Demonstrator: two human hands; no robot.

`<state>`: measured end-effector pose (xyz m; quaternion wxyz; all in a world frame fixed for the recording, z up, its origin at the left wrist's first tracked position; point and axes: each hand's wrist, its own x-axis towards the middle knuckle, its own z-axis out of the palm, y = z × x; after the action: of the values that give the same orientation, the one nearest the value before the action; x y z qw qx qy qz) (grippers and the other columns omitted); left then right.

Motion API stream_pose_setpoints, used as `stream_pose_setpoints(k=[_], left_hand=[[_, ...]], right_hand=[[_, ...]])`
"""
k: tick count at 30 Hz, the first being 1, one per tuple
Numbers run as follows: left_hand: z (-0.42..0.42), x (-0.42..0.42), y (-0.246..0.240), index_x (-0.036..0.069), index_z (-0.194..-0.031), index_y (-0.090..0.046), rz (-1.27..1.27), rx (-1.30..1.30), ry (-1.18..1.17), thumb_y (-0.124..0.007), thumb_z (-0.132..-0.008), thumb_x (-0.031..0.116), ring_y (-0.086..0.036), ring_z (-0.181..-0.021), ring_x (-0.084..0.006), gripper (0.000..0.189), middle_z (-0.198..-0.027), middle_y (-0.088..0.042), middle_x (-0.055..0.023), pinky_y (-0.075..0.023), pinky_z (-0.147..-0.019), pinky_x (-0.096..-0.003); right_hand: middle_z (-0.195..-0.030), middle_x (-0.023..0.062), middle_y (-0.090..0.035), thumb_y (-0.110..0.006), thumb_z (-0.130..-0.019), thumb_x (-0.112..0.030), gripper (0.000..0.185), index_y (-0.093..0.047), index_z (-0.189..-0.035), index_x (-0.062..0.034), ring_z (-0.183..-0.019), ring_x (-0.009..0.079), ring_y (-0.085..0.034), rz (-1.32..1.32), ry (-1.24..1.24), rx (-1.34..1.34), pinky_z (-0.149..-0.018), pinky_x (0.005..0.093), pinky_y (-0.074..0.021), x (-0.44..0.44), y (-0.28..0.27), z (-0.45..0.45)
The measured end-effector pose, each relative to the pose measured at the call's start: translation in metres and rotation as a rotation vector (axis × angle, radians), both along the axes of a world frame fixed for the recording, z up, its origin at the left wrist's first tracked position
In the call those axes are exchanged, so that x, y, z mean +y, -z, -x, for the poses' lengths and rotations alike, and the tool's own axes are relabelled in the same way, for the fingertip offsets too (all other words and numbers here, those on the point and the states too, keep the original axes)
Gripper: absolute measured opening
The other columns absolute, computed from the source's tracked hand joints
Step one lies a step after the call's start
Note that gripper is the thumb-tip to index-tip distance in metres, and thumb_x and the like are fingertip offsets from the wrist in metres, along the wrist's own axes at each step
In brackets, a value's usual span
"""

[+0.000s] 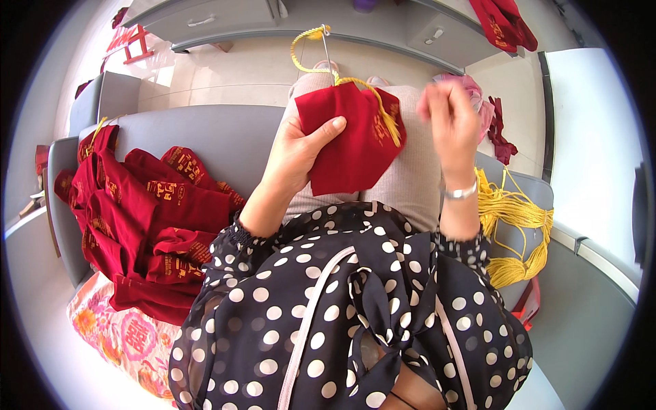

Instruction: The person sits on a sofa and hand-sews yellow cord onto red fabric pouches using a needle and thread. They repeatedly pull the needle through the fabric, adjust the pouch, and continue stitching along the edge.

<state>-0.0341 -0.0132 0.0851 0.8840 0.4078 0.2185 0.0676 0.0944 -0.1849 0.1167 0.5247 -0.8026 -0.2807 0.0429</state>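
My left hand (302, 148) grips a red fabric pouch (348, 159) over my lap, its thumb lying on the cloth. Yellow printing shows near the pouch's right edge. A yellow twisted cord (294, 51) comes out at the pouch's top edge, with a frayed tassel end (390, 130) lying over the front. A thin metal rod (328, 54) with a hooked tip stands up from the same edge, and the cord loops around to that tip. My right hand (451, 123) is raised to the right of the pouch, slightly blurred, its fingers curled; no held thing shows in it.
Red printed pouches (154, 205) lie heaped on the grey seat at my left, above a floral bag (123, 333). Bundled yellow cords (517, 225) rest at my right. Grey drawers (205, 20) stand ahead. More red cloth (505, 25) hangs at the upper right.
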Motion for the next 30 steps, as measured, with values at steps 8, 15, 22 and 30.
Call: stream_pose_setpoints(k=[8,15,22,30], left_hand=[[-0.021,0.0,0.004,0.001,-0.113,-0.056,-0.017,-0.07,-0.159,-0.063,-0.087,0.008,-0.062,-0.092,-0.0148,0.028,-0.104,-0.063,-0.0082,-0.0538,-0.077,-0.0286],[-0.018,0.002,0.008,0.001,-0.112,-0.057,-0.025,-0.074,-0.198,-0.064,-0.086,0.007,-0.063,-0.091,-0.0161,0.027,-0.103,-0.064,-0.0092,-0.0544,-0.077,-0.0293],[-0.015,-0.018,0.009,0.001,-0.112,-0.057,-0.053,-0.022,0.034,-0.065,-0.086,0.007,-0.063,-0.092,-0.015,0.028,-0.104,-0.064,-0.0082,-0.0535,-0.079,-0.0286],[-0.019,-0.008,0.006,0.0,-0.113,-0.056,-0.11,-0.027,0.033,-0.064,-0.086,0.009,-0.063,-0.089,-0.014,0.029,-0.102,-0.065,-0.0083,-0.0531,-0.076,-0.0274]], right_hand=[[-0.067,0.0055,-0.063,-0.058,-0.091,-0.02,0.023,-0.062,-0.084,0.0008,-0.057,0.0109,-0.06,0.151,-0.32,0.696,-0.053,0.0254,-0.0473,0.0,0.034,0.081],[-0.072,0.003,-0.062,-0.057,-0.092,-0.016,0.018,-0.063,-0.086,0.0004,-0.063,0.0068,-0.057,0.094,-0.187,0.576,-0.057,0.0198,-0.045,0.002,0.022,0.058],[-0.079,-0.002,-0.063,-0.062,-0.089,-0.019,0.021,-0.064,-0.095,0.0004,-0.074,0.0037,-0.055,0.101,-0.112,-0.096,-0.064,0.0184,-0.0432,0.055,0.008,-0.029],[-0.079,-0.0034,-0.059,-0.063,-0.088,-0.019,0.017,-0.064,-0.089,-0.0019,-0.073,0.0038,-0.051,-0.067,-0.381,0.352,-0.067,0.0203,-0.0429,0.08,0.021,-0.032]])
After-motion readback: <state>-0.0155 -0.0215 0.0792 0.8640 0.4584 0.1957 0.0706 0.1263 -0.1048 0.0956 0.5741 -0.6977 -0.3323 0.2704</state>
